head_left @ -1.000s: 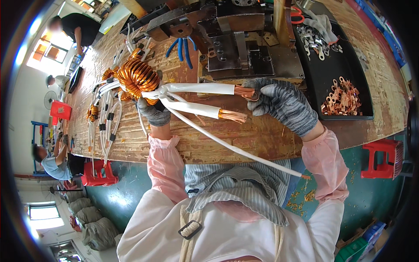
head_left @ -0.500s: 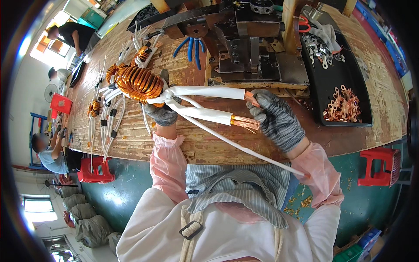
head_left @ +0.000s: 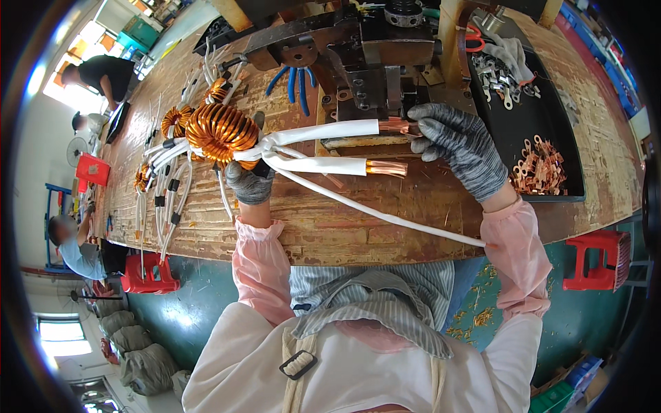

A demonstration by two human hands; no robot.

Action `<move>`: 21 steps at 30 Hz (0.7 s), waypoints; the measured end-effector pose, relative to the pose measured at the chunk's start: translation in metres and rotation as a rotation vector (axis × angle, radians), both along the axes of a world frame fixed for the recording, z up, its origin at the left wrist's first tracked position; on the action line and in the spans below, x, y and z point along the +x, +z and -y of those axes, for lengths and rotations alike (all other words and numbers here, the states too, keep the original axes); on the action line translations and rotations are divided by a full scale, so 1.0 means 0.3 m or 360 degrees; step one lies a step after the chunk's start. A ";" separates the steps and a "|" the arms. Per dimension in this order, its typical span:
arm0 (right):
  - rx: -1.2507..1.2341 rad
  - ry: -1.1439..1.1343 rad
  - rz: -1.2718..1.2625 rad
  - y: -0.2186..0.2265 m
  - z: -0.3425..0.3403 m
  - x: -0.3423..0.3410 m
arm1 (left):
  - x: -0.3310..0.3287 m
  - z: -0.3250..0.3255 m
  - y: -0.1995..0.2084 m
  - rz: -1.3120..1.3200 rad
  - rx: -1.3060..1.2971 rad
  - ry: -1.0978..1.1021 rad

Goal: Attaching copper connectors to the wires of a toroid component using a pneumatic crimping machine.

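Note:
My gloved left hand (head_left: 252, 182) is closed around a toroidal coil (head_left: 222, 134) wound with thick copper wire, where its white-sleeved leads come out. Two thick leads stretch to the right: the upper lead (head_left: 323, 132) and the lower lead (head_left: 330, 166), each ending in bare copper strands. A thinner white lead (head_left: 385, 221) runs down toward my right sleeve. My gloved right hand (head_left: 454, 141) pinches at the tip of the upper lead's bare copper end (head_left: 396, 126). Whether a small part is also between those fingers is hidden. The lower lead's strands (head_left: 389, 168) are loose.
Behind the leads stands a dark metal press (head_left: 372, 76) with blue tubes (head_left: 297, 86). At right, a black tray (head_left: 561, 131) holds copper lugs (head_left: 540, 168), silver lugs (head_left: 506, 86) and red-handled scissors (head_left: 475, 38). More coils (head_left: 177, 121) lie at left. Two red stools (head_left: 597, 261) flank the bench; people work at left.
My right hand has moved up and right along the upper lead's end, with fingers now at its tip. The coil has turned slightly, and both leads have risen toward the press.

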State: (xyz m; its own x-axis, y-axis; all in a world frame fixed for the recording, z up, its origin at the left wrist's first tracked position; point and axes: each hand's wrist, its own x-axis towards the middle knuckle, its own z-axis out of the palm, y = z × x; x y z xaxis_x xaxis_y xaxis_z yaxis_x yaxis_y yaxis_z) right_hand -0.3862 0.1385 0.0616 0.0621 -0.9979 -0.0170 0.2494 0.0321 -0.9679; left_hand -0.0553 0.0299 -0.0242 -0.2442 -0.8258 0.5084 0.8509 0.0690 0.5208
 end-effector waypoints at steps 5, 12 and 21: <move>-0.0052 -0.0003 0.0012 -0.012 0.030 -0.024 | -0.049 -0.031 0.051 0.0141 0.0121 0.0198; -0.0133 -0.0003 0.0025 -0.052 0.083 -0.043 | -0.057 -0.031 0.053 0.0247 0.0113 0.0357; -0.0119 0.0033 0.0034 -0.022 0.102 -0.046 | -0.024 -0.005 0.022 0.0234 0.0179 0.0327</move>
State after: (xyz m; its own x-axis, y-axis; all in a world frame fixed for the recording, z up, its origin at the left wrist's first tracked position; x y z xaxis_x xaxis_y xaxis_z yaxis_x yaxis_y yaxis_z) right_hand -0.3998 0.1078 0.0551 0.0822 -0.9949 0.0590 0.2703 -0.0347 -0.9622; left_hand -0.0624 0.0315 -0.0174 -0.1298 -0.9148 0.3824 0.7399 0.1674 0.6516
